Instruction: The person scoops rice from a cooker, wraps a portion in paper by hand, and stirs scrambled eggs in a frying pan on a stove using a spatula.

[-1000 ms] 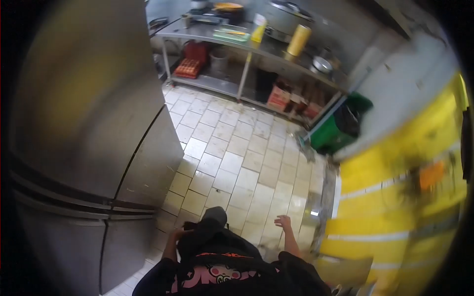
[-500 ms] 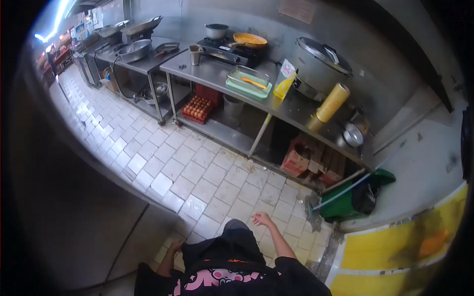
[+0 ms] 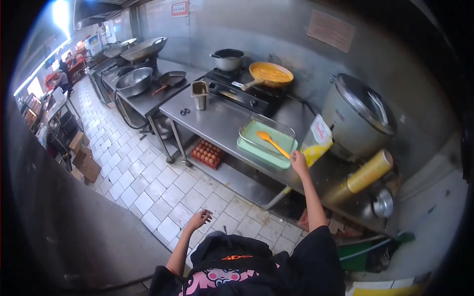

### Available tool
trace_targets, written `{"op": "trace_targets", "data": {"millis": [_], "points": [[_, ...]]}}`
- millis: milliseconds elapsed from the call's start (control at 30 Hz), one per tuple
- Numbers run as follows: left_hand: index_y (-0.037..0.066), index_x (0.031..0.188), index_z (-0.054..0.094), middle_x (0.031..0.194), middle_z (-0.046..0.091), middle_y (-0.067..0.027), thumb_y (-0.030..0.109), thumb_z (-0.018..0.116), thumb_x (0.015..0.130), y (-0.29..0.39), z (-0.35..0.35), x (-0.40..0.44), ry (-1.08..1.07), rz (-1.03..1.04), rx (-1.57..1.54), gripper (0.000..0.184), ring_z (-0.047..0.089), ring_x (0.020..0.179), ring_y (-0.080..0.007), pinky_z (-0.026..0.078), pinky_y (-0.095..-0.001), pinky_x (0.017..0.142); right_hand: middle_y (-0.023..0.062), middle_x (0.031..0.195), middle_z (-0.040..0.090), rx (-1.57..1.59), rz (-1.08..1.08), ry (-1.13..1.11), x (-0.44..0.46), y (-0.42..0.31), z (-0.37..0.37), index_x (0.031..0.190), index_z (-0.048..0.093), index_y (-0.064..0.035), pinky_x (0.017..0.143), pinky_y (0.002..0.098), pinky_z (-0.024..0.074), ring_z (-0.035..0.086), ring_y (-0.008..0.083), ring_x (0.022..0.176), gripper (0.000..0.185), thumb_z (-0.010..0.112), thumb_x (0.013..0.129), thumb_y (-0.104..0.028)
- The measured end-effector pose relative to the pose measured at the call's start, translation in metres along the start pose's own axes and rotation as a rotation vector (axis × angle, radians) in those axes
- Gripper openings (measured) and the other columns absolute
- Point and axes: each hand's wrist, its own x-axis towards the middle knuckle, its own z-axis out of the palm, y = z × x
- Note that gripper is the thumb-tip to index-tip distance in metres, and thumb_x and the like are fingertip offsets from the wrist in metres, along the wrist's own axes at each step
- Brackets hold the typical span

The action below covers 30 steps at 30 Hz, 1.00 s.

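Observation:
My right hand [image 3: 298, 161] reaches over the steel counter, its fingers closed at the handle end of an orange spatula [image 3: 272, 143]. The spatula's rounded head lies inside a clear rectangular dish [image 3: 245, 129], which rests on a pale green tray [image 3: 245, 146]. Just beyond the hand stands a white and yellow pouch [image 3: 317, 140]. My left hand [image 3: 201, 217] hangs over the floor in front of the counter, empty, with fingers loosely apart.
On the counter [image 3: 217, 126] are a gas stove [image 3: 237, 93] with a pot [image 3: 228, 60] and a pan of orange food [image 3: 270, 74], a metal container [image 3: 200, 96], a large cooker [image 3: 360, 116] and a yellow wrap roll [image 3: 370, 170]. Eggs [image 3: 207, 154] sit on the lower shelf.
I have come closer to the counter. My right hand has stretched forward from beside my body to the spatula handle. My left hand has come up and forward.

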Motion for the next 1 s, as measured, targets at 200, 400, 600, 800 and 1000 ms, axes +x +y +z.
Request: {"op": "trace_targets", "data": {"millis": [200, 400, 600, 800, 1000], "points": [[0.004, 0.105, 0.053, 0.086, 0.061, -0.0081, 0.016, 0.040, 0.091, 0.009, -0.082, 0.066, 0.271, 0.003, -0.238, 0.022, 0.061, 0.077, -0.0158, 0.049, -0.0277, 0.064, 0.0202, 0.089, 0.061, -0.427, 0.152, -0.511, 0.066, 0.036, 0.056, 0.086, 0.062, -0.0001, 0.089, 0.0433, 0.0383, 0.050, 0.0396, 0.099, 0.039, 0.068, 0.066, -0.033], [0.004, 0.106, 0.053, 0.088, 0.061, -0.0095, 0.015, 0.040, 0.091, 0.007, -0.180, 0.176, 0.154, -0.054, -0.151, 0.023, 0.061, 0.077, -0.0174, 0.050, -0.0274, 0.064, 0.0178, 0.083, 0.062, -0.423, 0.339, -0.626, 0.107, -0.022, 0.033, 0.095, 0.058, 0.0008, 0.072, 0.0422, 0.0466, 0.058, 0.0367, 0.080, 0.037, 0.063, 0.071, -0.027], [0.000, 0.101, 0.057, 0.080, 0.063, -0.0093, 0.021, 0.041, 0.092, 0.201, -0.230, 0.350, -0.112, 0.283, 0.189, 0.028, 0.062, 0.076, -0.0144, 0.049, -0.0292, 0.068, 0.0158, 0.077, 0.061, -0.233, 0.396, -0.691, 0.214, -0.094, -0.028, 0.100, 0.054, -0.0044, 0.061, 0.0383, 0.0465, 0.060, 0.0289, 0.066, 0.028, 0.057, 0.078, -0.023], [-0.001, 0.114, 0.047, 0.098, 0.058, -0.0141, 0.034, 0.035, 0.094, 0.308, -0.200, 0.488, -0.336, 0.170, -0.430, 0.042, 0.061, 0.084, -0.0238, 0.051, -0.0313, 0.076, 0.0065, 0.077, 0.059, -0.162, 0.428, -0.470, 0.358, -0.155, -0.122, 0.097, 0.055, -0.0052, 0.070, 0.0313, 0.0452, 0.056, 0.0149, 0.073, 0.020, 0.059, 0.078, -0.007], [0.000, 0.121, 0.039, 0.101, 0.057, -0.0159, 0.040, 0.032, 0.093, 0.366, -0.171, 0.532, -0.570, -0.137, -0.735, 0.049, 0.060, 0.089, -0.0260, 0.052, -0.0358, 0.078, 0.0040, 0.057, 0.056, -0.373, 0.458, -0.778, 0.526, -0.135, -0.094, 0.092, 0.064, -0.0086, 0.045, 0.0272, 0.0399, 0.051, 0.0122, 0.048, 0.019, 0.061, 0.074, -0.012]]}}
